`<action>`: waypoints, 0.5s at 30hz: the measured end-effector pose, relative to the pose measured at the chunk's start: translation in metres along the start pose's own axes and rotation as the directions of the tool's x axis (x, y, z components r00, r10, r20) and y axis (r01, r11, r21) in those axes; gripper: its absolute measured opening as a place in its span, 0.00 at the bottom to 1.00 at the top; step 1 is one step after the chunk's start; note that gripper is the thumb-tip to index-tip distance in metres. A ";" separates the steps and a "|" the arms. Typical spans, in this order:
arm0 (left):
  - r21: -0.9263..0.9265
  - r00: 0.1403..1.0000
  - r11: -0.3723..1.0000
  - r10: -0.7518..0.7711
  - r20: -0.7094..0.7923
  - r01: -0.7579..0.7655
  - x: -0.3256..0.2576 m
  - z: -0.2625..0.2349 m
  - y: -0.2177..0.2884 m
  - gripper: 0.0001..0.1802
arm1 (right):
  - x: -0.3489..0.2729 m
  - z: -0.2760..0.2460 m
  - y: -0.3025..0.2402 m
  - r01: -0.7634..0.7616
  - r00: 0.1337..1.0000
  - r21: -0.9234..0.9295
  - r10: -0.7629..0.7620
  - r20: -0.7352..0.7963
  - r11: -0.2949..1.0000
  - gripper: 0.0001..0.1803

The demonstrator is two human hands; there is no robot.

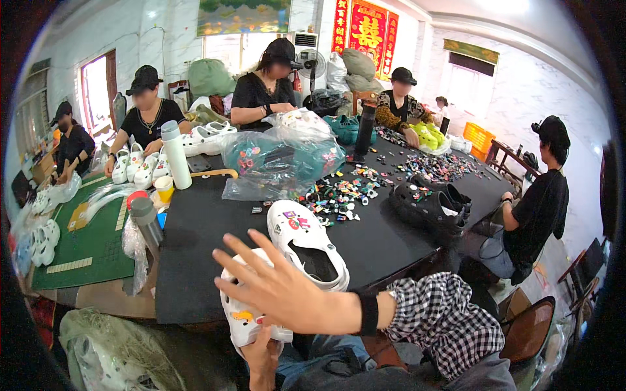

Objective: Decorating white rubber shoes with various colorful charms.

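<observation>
Fingers are spreading wide on my right hand (287, 290), which I am holding palm-down just above the white clog (242, 311) at the near edge of the black table (195, 260). My left hand (262, 362) is gripping that clog from underneath, fingers curled round its lower end. A second white clog (306, 242) is lying just beside it on the table, near a heap of small coloured charms (339, 192). Other people are sitting round the table.
</observation>
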State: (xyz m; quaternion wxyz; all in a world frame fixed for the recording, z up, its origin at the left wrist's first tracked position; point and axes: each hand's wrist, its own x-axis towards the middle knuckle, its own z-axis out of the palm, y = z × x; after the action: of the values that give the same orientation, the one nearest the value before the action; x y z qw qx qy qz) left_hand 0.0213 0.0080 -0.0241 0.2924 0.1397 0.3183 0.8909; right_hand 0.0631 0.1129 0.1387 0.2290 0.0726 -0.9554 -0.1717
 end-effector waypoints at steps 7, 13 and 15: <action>0.034 0.999 0.999 -0.009 -0.047 0.011 0.001 0.006 0.002 0.37 | 0.004 0.026 -0.002 -0.101 0.989 -0.020 0.102 0.108 0.995 0.50; 0.059 0.995 0.998 -0.030 -0.095 0.036 -0.002 0.001 -0.001 0.34 | -0.002 0.026 -0.015 -0.143 0.989 -0.052 0.140 -0.049 0.988 0.39; 0.029 0.995 0.999 -0.025 -0.095 0.028 -0.001 -0.007 -0.005 0.33 | -0.005 0.025 -0.015 -0.154 0.987 -0.033 0.151 -0.061 0.988 0.34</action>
State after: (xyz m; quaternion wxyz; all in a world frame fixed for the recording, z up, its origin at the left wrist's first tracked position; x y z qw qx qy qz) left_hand 0.0215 0.0073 -0.0328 0.2864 0.0974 0.3473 0.8876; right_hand 0.0568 0.1071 0.1105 0.2707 0.0000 -0.9476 -0.1695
